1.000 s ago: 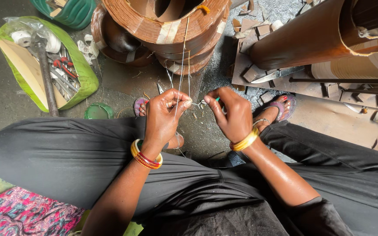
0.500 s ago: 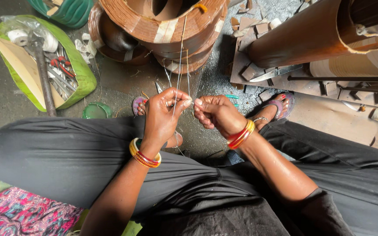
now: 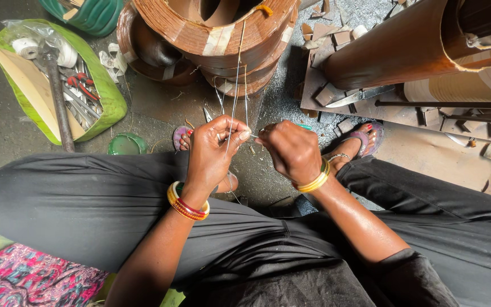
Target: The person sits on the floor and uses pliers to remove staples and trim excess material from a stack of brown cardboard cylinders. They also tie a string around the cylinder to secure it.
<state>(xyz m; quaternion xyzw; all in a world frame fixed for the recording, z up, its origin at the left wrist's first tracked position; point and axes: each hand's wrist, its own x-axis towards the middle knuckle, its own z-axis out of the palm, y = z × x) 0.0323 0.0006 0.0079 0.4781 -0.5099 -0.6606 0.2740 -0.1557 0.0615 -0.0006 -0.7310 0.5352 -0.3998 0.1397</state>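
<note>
Wire [image 3: 235,74] ends hidden inside fingers [image 3: 231,133]; green tub [image 3: 86,14] cut by top edge; tray tools [image 3: 80,94] too small.

Dark, gritty concrete floor [image 3: 279,108] in dim daylight.

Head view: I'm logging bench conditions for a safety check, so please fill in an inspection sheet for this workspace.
Surface: dark, gritty floor; the person sits on it in black trousers.
Job's things: thin wires run from the brown wound coil down to both hands.
Clutter: green tray holding pliers, a hammer and tape rolls; small green lid; wood scraps by the coil.
Grippers: left hand pinches the wires; right hand is closed at the wire ends, close beside the left.
Cables: nothing seen apart from the wires.
Surroundings: large brown cylinder, metal rods, sandalled feet.
</note>
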